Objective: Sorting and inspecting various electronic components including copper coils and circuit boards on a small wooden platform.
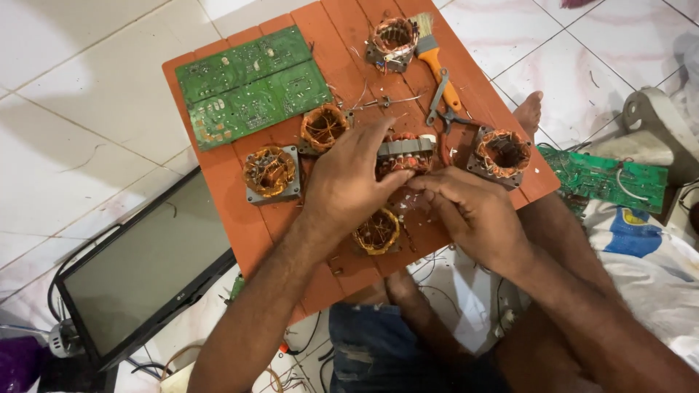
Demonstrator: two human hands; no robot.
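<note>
Bright, even daylight fills the scene. The white floor tiles [80, 109] glare at far left, soft shadows fall near the desk [240, 218], and the edges bend slightly; focus is sharp throughout.

Both forearms reach forward over the red board [240, 218]. The left hand [346, 182] lies palm down at the board's middle, fingers spread and curled. The right hand [473, 211] sits just beside it, toward the board's near right edge, fingertips pinched together.
</note>
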